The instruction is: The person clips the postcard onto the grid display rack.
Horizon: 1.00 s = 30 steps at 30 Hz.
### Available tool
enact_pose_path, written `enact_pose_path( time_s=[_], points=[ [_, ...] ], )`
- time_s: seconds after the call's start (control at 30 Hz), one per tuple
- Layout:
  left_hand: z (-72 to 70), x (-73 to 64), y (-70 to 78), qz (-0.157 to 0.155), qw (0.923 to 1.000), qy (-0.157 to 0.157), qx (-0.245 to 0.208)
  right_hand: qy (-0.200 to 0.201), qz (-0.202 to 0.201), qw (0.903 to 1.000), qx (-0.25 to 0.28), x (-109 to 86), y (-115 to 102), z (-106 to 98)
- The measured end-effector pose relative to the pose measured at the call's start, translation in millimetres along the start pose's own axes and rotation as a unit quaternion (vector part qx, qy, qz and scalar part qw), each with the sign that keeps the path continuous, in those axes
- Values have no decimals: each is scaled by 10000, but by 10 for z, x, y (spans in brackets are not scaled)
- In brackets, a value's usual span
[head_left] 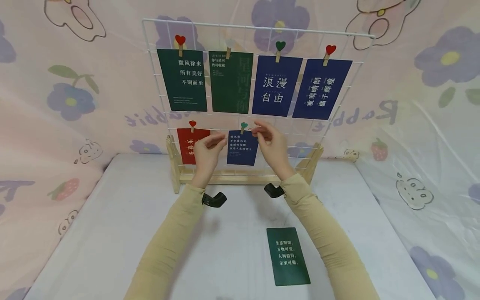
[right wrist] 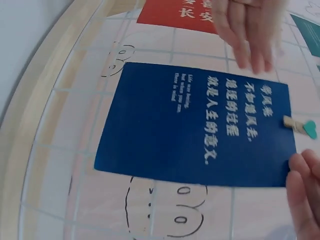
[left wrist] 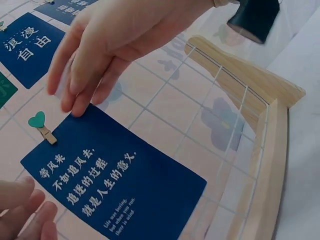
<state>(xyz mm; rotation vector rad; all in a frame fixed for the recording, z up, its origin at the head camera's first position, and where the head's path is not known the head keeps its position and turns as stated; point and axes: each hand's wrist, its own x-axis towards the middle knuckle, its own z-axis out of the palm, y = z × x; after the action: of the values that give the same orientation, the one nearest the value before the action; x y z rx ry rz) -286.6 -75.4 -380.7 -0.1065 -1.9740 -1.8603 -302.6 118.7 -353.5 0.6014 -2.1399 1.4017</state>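
A small blue card (head_left: 242,152) with white lettering hangs on the lower part of a white wire grid, held at its top edge by a wooden clothespin (left wrist: 48,134) with a teal heart (right wrist: 310,129). My right hand (head_left: 273,146) touches the card's upper right corner with its fingertips; the fingers look relaxed rather than curled tight. Just off the card's left edge is my left hand (head_left: 208,156), holding nothing, its fingers loosely extended. It partly covers a red card (head_left: 183,146), which hangs from a red-heart clothespin (head_left: 193,125).
Above, two green cards (head_left: 187,100) (head_left: 228,91) and two blue cards (head_left: 277,104) (head_left: 318,104) hang from heart clothespins. The grid (head_left: 258,27) stands in a wooden base (head_left: 232,179). A green card (head_left: 288,271) lies on the white table (head_left: 112,233), near my right forearm.
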Motion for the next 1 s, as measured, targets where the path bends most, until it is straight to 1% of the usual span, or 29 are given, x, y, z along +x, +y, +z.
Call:
enact_pose_path(
  time_s=[0.07,0.13,0.2,0.3,0.37,0.4,0.43,0.53,0.6,0.63,0.7,0.8,0.9,1.0],
  points=[
    [-29,-39,-15,-134,9999,-81,29,-77,191,9989,416,-33,19,-63],
    [-47,-86,-34,-324,9993,-167,-66,-244,388,9965,698,-69,35,-131],
    [-50,-152,-44,-495,9982,-296,-172,-535,565,9930,886,-112,22,-200],
    [-33,-281,-65,-892,9932,-638,-391,-1129,888,9860,849,-204,-109,-303],
    [-12,-381,-84,-1226,9860,-1005,-517,-1535,1124,9789,750,-280,-215,-359],
    [-3,-429,-97,-1427,9803,-1214,-628,-1704,1238,9752,680,-320,-267,-381],
    [4,-475,-117,-1606,9735,-1441,-752,-1851,1315,9722,575,-360,-318,-400],
    [7,-605,-135,-2072,9510,-2056,-1017,-2155,1437,9647,472,-477,-361,-440],
    [2,-676,-149,-2306,9385,-2307,-1131,-2290,1462,9612,479,-545,-360,-465],
    [0,-707,-158,-2376,9343,-2394,-1154,-2356,1479,9593,483,-577,-347,-479],
    [1,-763,-157,-2508,9288,-2479,-1141,-2453,1531,9558,536,-633,-306,-514],
    [6,-831,-193,-2618,9238,-2581,-1066,-2514,1654,9515,639,-707,-193,-563],
    [14,-899,-254,-2653,9182,-2802,-902,-2450,1729,9507,790,-785,-34,-617],
    [46,-968,-334,-2699,9100,-3049,-776,-2372,1750,9516,867,-861,91,-694]
  ],
)
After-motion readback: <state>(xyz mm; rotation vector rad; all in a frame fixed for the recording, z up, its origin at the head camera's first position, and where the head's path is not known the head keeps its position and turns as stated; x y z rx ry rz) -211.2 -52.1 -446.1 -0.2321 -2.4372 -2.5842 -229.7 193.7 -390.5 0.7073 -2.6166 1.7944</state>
